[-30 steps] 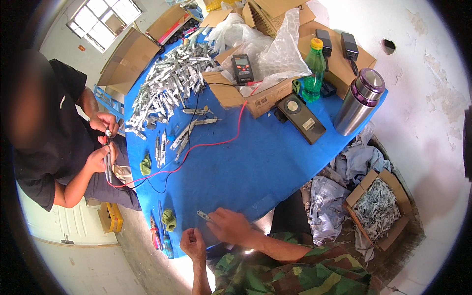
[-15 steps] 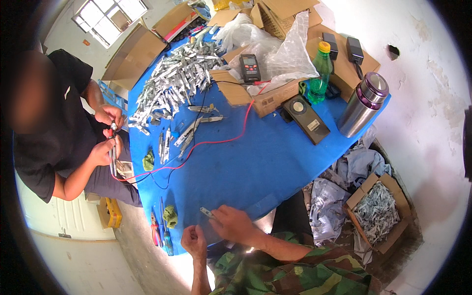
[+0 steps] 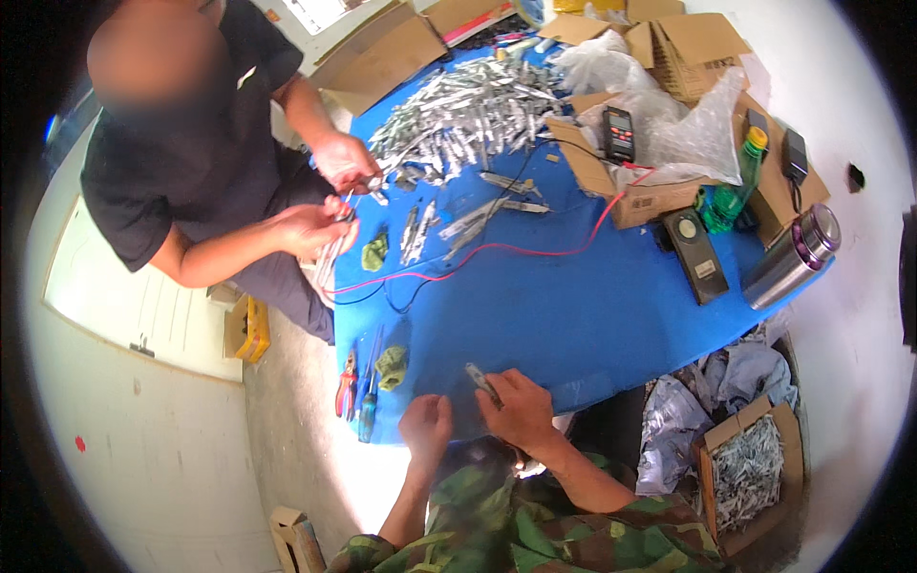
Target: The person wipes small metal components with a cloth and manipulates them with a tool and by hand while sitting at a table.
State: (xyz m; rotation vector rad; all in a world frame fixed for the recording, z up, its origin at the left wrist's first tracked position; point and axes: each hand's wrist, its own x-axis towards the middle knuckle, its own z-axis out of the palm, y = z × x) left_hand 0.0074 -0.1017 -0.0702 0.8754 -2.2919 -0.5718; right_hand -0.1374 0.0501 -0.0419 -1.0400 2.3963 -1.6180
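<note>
At the near edge of the blue cloth-covered table, the person's right hand pinches a slim grey-and-white piece firmly between thumb and fingers, its free end pointing toward the far left above the cloth. Just left of it, the left hand is curled, fingers drawn in; whether anything is inside cannot be told. Further left lie a crumpled green rag, a screwdriver with a teal handle and pliers with red-and-blue handles. On the far left, a co-worker in a black shirt works with both hands beside a thin red wire, which runs right toward an open cardboard box. At the far side spreads a large heap of grey-and-white pieces; at the far right is a silver metal flask.
</note>
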